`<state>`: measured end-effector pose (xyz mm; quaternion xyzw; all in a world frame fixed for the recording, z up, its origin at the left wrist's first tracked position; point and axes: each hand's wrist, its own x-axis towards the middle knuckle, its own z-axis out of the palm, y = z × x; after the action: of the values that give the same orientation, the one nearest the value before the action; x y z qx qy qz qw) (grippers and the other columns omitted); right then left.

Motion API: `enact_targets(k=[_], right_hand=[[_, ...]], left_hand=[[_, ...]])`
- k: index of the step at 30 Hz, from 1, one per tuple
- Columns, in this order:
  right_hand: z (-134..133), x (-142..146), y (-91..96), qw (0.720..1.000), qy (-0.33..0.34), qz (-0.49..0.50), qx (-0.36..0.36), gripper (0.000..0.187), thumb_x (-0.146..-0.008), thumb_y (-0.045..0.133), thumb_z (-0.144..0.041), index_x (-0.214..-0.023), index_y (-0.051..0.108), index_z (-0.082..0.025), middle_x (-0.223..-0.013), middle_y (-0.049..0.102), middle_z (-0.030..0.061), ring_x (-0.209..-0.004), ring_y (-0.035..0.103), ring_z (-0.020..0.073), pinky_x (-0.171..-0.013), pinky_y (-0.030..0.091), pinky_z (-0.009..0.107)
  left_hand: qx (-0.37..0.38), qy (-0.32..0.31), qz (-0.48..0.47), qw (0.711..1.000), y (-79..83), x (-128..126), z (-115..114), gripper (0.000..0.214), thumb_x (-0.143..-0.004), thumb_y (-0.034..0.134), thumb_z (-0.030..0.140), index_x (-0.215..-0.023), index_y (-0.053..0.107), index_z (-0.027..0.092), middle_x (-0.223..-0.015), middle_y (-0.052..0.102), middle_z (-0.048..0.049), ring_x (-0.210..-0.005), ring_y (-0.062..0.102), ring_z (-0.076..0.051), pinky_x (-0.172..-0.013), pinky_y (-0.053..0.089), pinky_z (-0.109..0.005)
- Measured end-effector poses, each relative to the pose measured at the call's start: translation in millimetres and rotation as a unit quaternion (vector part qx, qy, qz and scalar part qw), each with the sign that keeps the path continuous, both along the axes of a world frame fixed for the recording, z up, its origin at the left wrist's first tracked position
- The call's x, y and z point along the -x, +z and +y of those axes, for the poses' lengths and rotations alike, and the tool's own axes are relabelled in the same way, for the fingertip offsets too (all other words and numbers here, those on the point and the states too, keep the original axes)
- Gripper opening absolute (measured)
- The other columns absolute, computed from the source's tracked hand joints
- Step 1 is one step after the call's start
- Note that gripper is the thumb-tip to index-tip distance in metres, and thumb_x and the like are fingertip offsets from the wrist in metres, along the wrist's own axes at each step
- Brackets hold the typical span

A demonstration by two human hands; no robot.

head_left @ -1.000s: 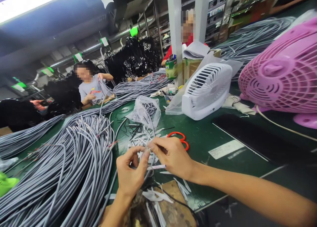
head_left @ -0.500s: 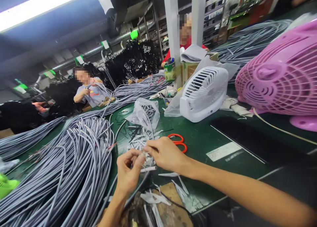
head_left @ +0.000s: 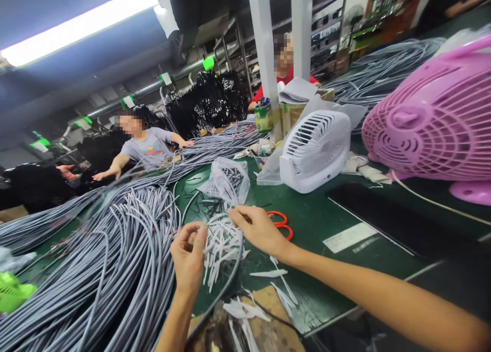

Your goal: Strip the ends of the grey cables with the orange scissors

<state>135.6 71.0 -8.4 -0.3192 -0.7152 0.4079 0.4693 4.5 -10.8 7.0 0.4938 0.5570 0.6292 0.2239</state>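
Note:
My left hand (head_left: 189, 257) is closed, thumb tip pressed to the curled fingers; whatever it pinches is too small to make out. To its right, my right hand (head_left: 261, 233) also pinches with thumb and forefinger, and its contents are unclear. A gap separates the two hands. Between and below them lies a pile of white strips (head_left: 219, 244) on the green table. One grey cable (head_left: 235, 270) curves up from the bottom edge, passing behind my right hand's fingers; I cannot tell if that hand grips it. Red-handled scissors (head_left: 286, 228) lie just beyond my right hand, partly hidden.
A large bundle of grey cables (head_left: 126, 249) fills the left. Beyond the hands sit a plastic bag of short dark pieces (head_left: 230, 178), a white fan (head_left: 316, 152) and a pink fan (head_left: 425, 122). Two people (head_left: 148, 145) work across the table.
My hands have moved apart, the left one leftward and slightly up. The white tube near my left hand no longer shows. The person in grey has spread both arms over the cables.

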Motion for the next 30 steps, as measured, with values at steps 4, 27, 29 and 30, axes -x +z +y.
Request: enact_targets(k=[4, 27, 29, 30], right_hand=[[-9.4, 1.9, 2.1, 0.955, 0.167, 0.168, 0.179, 0.035, -0.068, 0.062, -0.049, -0.064, 0.047, -0.017, -0.049, 0.032, -0.0101, -0.039, 0.020, 0.0032, -0.037, 0.016, 0.019], [-28.6, 2.2, -3.8, 0.969, 0.134, 0.160, 0.129, 0.028, -0.069, 0.065, -0.042, -0.070, 0.057, -0.015, -0.066, 0.057, -0.0002, -0.052, 0.052, 0.0091, -0.047, 0.041, 0.019], [-25.2, 0.0, -1.8, 0.977, 0.103, 0.160, 0.100, 0.029, -0.072, 0.062, -0.044, -0.068, 0.057, -0.016, -0.063, 0.055, -0.0003, -0.053, 0.051, 0.0099, -0.049, 0.041, 0.020], [-22.9, -1.5, -0.3, 0.980, 0.078, 0.159, 0.085, 0.030, -0.072, 0.061, -0.044, -0.065, 0.056, -0.016, -0.060, 0.053, -0.0007, -0.053, 0.049, 0.0100, -0.049, 0.041, 0.020]], left_hand=[[0.003, -0.022, -0.111, 0.994, -2.0, -1.6, 5.4, 0.034, -0.069, 0.065, 0.049, -0.073, 0.051, 0.018, -0.044, 0.033, 0.0111, -0.032, 0.028, -0.002, -0.030, 0.023, -0.011], [0.187, -0.173, -0.354, 0.900, -0.9, 1.4, 17.7, 0.055, -0.066, 0.050, 0.068, -0.069, 0.059, 0.013, -0.045, 0.057, -0.0015, -0.030, 0.046, -0.010, -0.028, 0.034, -0.019], [0.175, -0.203, -0.286, 0.920, 0.9, 3.5, 15.5, 0.044, -0.060, 0.065, 0.053, -0.067, 0.064, 0.010, -0.051, 0.060, -0.0033, -0.037, 0.050, -0.010, -0.035, 0.038, -0.020], [0.162, -0.208, -0.241, 0.934, 1.1, 3.7, 14.2, 0.035, -0.058, 0.070, 0.043, -0.067, 0.065, 0.009, -0.052, 0.061, -0.0034, -0.041, 0.051, -0.009, -0.040, 0.040, -0.019]])
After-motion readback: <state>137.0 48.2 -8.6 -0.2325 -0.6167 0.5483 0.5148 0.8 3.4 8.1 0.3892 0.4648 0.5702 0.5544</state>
